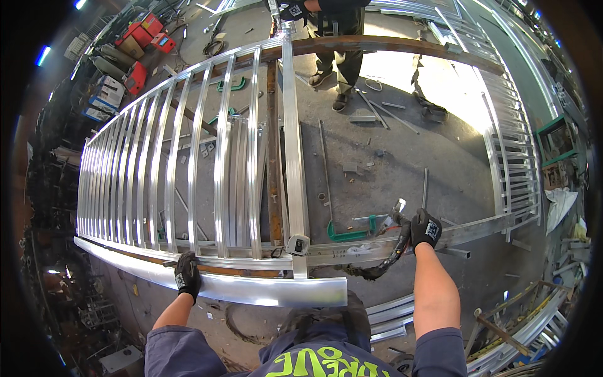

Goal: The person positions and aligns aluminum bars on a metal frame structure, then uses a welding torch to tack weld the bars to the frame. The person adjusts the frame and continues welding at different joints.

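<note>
A long aluminium railing panel (220, 182) with many upright bars lies across rusty steel beams. My left hand (187, 273), in a black glove, is closed over the panel's near edge, beside a wide shiny aluminium rail (282, 292). My right hand (426, 230), also gloved, is closed at what looks like a welding torch (397, 242) with a thick black cable; the fingers partly hide its handle. It is above the near silver beam (477, 231). A small grey-and-black boxy object (298, 245) sits on the crossing bar (293, 151).
Another person (339, 50) stands beyond the far rusty beam (377, 44). Green clamps (345, 236) and loose metal offcuts (377, 113) lie on the floor inside the frame. Red machines (135, 78) stand at far left. A second railing panel (512, 138) is at right.
</note>
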Demonstrator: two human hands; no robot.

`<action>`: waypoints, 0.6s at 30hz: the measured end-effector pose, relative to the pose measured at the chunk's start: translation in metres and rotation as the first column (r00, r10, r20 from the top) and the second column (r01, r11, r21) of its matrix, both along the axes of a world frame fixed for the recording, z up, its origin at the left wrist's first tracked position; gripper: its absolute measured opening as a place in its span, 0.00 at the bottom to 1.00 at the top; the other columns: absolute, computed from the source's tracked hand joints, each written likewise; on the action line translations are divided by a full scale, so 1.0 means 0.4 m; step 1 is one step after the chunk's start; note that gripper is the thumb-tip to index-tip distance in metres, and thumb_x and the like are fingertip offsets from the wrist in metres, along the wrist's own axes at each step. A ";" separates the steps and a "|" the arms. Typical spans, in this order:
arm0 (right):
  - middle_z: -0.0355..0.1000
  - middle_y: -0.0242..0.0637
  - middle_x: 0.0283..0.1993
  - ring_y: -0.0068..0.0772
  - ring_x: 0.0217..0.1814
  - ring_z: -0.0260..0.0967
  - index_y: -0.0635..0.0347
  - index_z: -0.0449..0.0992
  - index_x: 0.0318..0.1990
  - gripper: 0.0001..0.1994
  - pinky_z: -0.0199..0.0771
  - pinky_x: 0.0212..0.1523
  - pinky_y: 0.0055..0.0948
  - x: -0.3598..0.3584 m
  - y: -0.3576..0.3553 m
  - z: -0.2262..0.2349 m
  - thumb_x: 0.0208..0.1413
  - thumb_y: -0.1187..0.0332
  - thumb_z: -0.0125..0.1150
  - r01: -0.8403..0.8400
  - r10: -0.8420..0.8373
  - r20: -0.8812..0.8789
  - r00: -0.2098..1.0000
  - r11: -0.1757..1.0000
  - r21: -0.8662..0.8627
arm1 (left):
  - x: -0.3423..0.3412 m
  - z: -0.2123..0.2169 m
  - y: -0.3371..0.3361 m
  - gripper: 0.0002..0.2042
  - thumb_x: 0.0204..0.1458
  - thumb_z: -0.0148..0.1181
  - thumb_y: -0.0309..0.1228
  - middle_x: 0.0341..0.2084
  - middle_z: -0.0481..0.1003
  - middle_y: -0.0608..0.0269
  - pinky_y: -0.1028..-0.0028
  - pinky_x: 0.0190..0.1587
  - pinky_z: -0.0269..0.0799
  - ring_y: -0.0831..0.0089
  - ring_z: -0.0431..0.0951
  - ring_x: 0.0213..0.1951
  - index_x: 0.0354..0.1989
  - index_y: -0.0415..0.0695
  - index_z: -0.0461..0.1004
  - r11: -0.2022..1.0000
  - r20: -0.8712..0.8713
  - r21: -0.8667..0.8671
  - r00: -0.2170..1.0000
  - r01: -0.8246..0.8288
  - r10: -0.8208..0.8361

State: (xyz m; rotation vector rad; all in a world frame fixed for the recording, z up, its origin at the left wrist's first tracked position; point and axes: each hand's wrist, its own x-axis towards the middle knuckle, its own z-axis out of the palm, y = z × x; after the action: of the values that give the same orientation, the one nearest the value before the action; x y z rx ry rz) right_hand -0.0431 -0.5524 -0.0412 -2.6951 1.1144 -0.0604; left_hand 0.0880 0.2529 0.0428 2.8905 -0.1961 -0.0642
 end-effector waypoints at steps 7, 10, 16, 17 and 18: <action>0.86 0.47 0.43 0.55 0.49 0.83 0.50 0.86 0.49 0.13 0.79 0.54 0.51 0.005 0.001 0.009 0.63 0.57 0.63 -0.004 0.004 -0.042 0.999 1.000 0.010 | 0.000 0.001 0.004 0.17 0.68 0.52 0.32 0.61 0.81 0.47 0.52 0.76 0.65 0.46 0.75 0.69 0.59 0.41 0.82 1.000 -0.007 -0.005 1.000 0.003 -0.003; 0.86 0.47 0.43 0.55 0.49 0.83 0.50 0.86 0.49 0.13 0.79 0.54 0.51 0.005 0.003 0.014 0.63 0.57 0.63 -0.003 0.003 -0.048 0.999 1.000 0.009 | -0.003 -0.002 0.001 0.17 0.68 0.52 0.32 0.61 0.81 0.47 0.52 0.76 0.65 0.46 0.75 0.69 0.59 0.41 0.82 1.000 -0.011 -0.002 1.000 -0.011 0.011; 0.86 0.46 0.44 0.54 0.49 0.83 0.49 0.86 0.50 0.13 0.79 0.55 0.50 0.000 -0.004 0.005 0.63 0.57 0.63 -0.002 0.002 -0.025 1.000 1.000 0.009 | -0.004 -0.002 -0.002 0.17 0.68 0.52 0.32 0.61 0.81 0.47 0.52 0.76 0.64 0.46 0.75 0.69 0.59 0.41 0.82 1.000 -0.012 0.006 1.000 -0.017 0.017; 0.86 0.46 0.44 0.53 0.49 0.83 0.49 0.86 0.50 0.14 0.79 0.55 0.50 0.000 -0.003 0.007 0.63 0.57 0.63 0.000 0.000 -0.030 1.000 1.000 0.008 | -0.005 0.001 -0.007 0.17 0.68 0.52 0.32 0.61 0.81 0.47 0.52 0.76 0.64 0.46 0.75 0.69 0.58 0.41 0.82 1.000 -0.011 0.002 1.000 -0.017 0.017; 0.86 0.46 0.44 0.53 0.49 0.83 0.49 0.86 0.50 0.14 0.79 0.55 0.50 0.000 -0.003 0.009 0.63 0.57 0.63 0.003 -0.002 -0.034 0.999 1.000 0.007 | -0.005 0.002 -0.010 0.17 0.68 0.52 0.32 0.61 0.81 0.47 0.52 0.76 0.64 0.46 0.75 0.69 0.58 0.41 0.82 1.000 -0.009 -0.001 1.000 -0.017 0.017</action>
State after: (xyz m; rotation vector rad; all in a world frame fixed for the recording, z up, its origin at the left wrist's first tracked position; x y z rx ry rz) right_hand -0.0430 -0.5536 -0.0377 -2.6983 1.1254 -0.0110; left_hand 0.0860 0.2487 0.0435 2.8895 -0.1702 -0.0743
